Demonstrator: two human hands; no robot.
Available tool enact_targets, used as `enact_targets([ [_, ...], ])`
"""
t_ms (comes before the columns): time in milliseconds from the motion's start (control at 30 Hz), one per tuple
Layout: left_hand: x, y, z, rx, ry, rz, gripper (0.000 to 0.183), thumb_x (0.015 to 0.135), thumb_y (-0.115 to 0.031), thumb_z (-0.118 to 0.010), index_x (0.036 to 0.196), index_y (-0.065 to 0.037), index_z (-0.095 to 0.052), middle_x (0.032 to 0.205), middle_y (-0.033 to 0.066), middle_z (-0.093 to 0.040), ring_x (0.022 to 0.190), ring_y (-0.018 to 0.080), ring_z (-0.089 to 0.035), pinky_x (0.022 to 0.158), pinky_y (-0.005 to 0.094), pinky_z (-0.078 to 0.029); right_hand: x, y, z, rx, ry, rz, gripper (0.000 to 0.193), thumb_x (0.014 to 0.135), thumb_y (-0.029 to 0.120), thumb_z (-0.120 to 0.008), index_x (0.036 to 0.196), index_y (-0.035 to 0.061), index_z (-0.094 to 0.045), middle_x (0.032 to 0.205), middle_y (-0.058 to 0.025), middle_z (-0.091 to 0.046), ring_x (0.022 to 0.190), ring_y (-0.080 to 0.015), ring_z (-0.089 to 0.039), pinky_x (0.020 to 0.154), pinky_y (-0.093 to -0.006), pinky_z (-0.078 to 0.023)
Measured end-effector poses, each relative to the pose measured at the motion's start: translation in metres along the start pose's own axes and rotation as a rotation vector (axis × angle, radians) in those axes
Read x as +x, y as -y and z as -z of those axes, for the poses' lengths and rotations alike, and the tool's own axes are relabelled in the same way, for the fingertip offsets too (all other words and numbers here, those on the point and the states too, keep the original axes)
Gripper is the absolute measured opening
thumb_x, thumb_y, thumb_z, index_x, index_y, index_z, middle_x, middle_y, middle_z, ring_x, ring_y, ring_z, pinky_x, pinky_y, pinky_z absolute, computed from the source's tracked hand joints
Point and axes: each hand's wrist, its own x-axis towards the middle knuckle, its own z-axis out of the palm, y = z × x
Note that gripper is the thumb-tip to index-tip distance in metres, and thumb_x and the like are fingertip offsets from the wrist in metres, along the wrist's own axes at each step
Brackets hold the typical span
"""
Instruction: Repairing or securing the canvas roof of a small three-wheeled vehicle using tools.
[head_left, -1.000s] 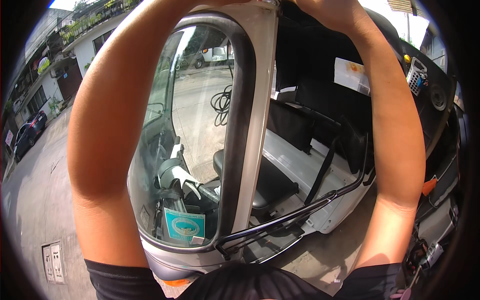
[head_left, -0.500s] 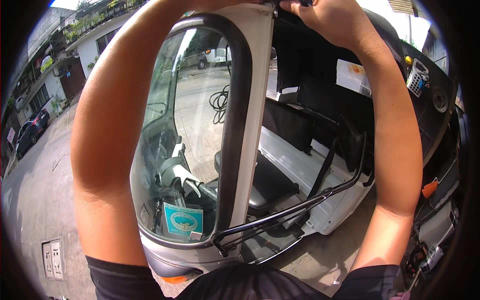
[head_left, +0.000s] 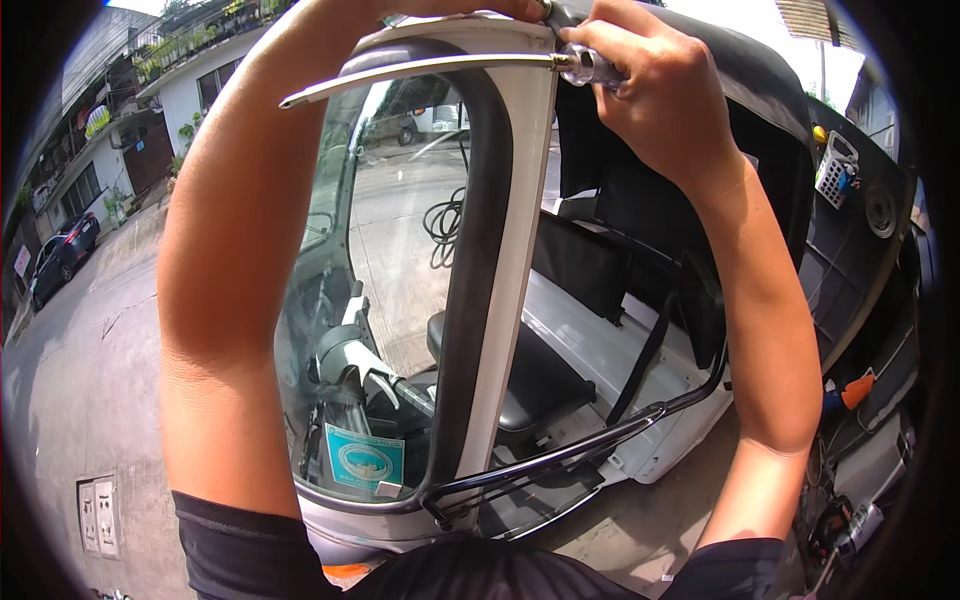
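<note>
At top centre of the head view, right hand (head_left: 665,100): raised, fingers (head_left: 640,55) closed around a small clear-handled tool (head_left: 590,68), its tip hidden against the top corner of a white windshield frame (head_left: 515,240) of a small open vehicle. Left hand: almost wholly out of the picture past the upper edge, only a sliver showing at the frame's top; whether its fingers are open or closed cannot be told; left forearm (head_left: 240,260) runs up the left side of the glass. Chrome bar (head_left: 420,72): thin, curved, lying across the top of the frame, its right end meeting the tool. Windshield glass (head_left: 390,280): curved, edged by a black rubber seal (head_left: 480,260); a teal square sticker (head_left: 365,458) sits at its lower corner. Behind the glass: grey handlebar assembly (head_left: 350,360), black seat (head_left: 535,380), coiled black cable (head_left: 445,215) lying on the pavement beyond. Black tubular rail (head_left: 590,440): runs along the vehicle's lower side. Dark canopy (head_left: 740,90): overhead at right. Right edge: white basket (head_left: 835,165) hung on a dark panel, orange item (head_left: 855,390) below. Far left: parked dark car (head_left: 60,255) on the street, buildings behind.
</note>
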Motion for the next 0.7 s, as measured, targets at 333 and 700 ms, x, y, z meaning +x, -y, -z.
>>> enact_targets([
  [333, -0.002, -0.023, 0.003, 0.381, -0.066, -0.021, 0.018, 0.086, -0.021, -0.073, 0.086, -0.003, -0.075, 0.067, 0.0078, -0.065, 0.063, 0.0153, -0.060, 0.058, 0.0342, -0.046, 0.001, 0.007, -0.003, -0.038, 0.037, -0.044, 0.020, 0.065, -0.001, -0.065, 0.084, 0.0015, -0.066, 0.082, -0.0137, -0.062, 0.068, -0.0337, -0.066, 0.057, -0.0398, -0.054],
  [700, -0.010, -0.024, -0.011, 0.252, -0.223, -0.025, 0.021, 0.079, -0.020, -0.077, 0.085, 0.000, -0.075, 0.080, 0.0210, -0.071, 0.076, 0.0334, -0.070, 0.069, 0.0412, -0.054, -0.042, 0.080, 0.056, 0.172, -0.012, -0.707, 0.029, 0.085, 0.023, -0.078, 0.103, 0.0016, -0.070, 0.091, -0.0077, -0.066, 0.067, -0.0143, -0.062, 0.064, -0.0287, -0.051],
])
